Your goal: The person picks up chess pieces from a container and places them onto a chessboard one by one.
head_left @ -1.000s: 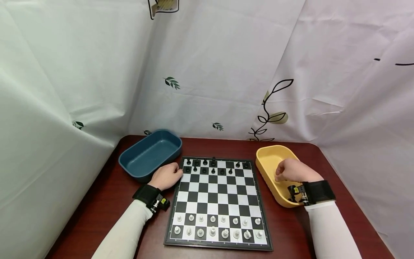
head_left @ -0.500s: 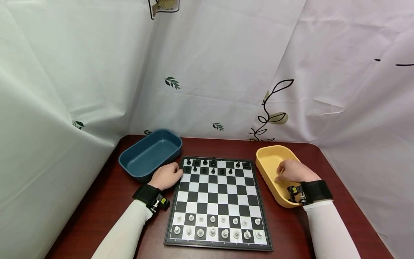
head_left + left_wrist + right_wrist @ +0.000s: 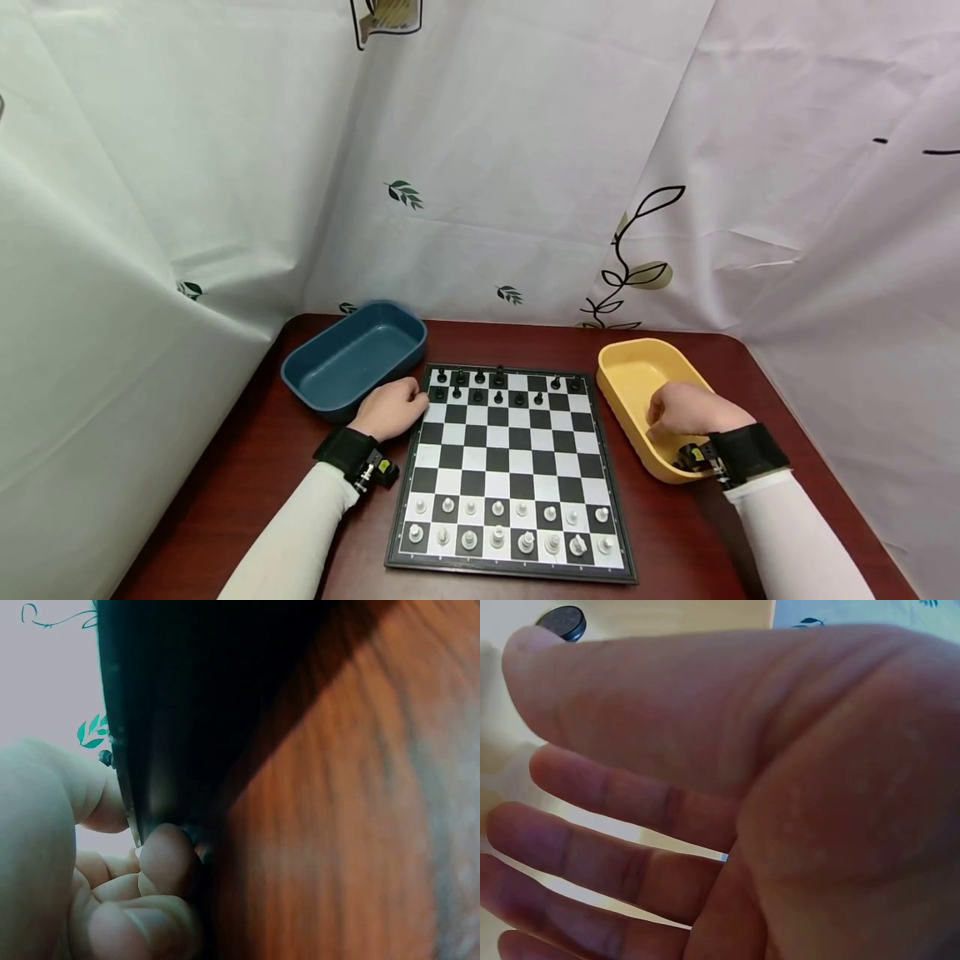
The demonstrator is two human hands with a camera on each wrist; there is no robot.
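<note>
A magnetic-style chessboard lies on the table, with black pieces along its far side and white pieces in two rows at its near side. My left hand holds the board's left edge near the far corner. In the left wrist view its fingers curl at the dark rim. My right hand reaches down into the yellow tray. Seen from the right wrist, its fingers are loosely extended and apart. A round black chess-piece base shows just past the thumb tip.
A blue tray stands at the back left, close behind my left hand. The yellow tray sits right of the board. White patterned cloth hangs behind the dark red table.
My right hand has shifted slightly right and toward me inside the yellow tray, with the wrist turned a little. My left hand stays at the board. The head view has shifted slightly.
</note>
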